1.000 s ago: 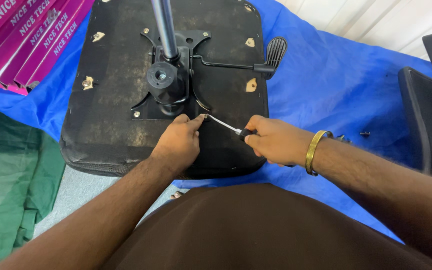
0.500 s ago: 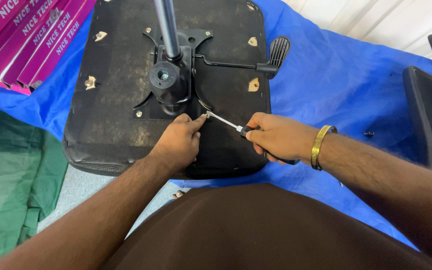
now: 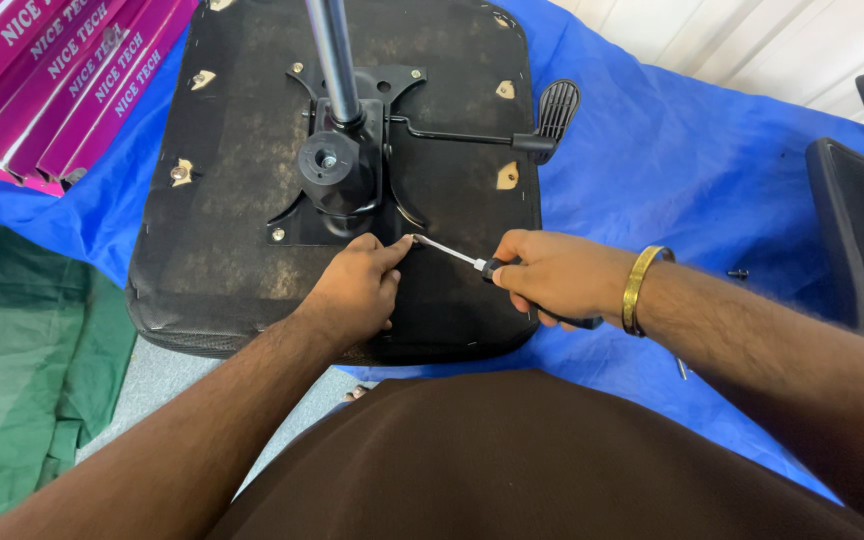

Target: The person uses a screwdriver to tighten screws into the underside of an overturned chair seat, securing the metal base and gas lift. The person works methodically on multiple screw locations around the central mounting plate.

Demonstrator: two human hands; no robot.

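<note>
Magenta boxes (image 3: 62, 80) far up-left of left fingers, green cloth (image 3: 22, 370) below them. Upturned black seat base (image 3: 242, 200) on blue tarp (image 3: 672, 170). Left hand (image 3: 357, 290) flat on seat base, fingers curled loosely, fingertips pinching screwdriver tip at black mounting plate (image 3: 352, 170) edge. Screwdriver (image 3: 457, 257) slants between hands. Right hand (image 3: 557, 280) clenched round its handle. Lever paddle (image 3: 557, 105) above right fingers. 1 loose screw (image 3: 739, 272) on tarp right of wrist bangle (image 3: 642, 285).
</note>
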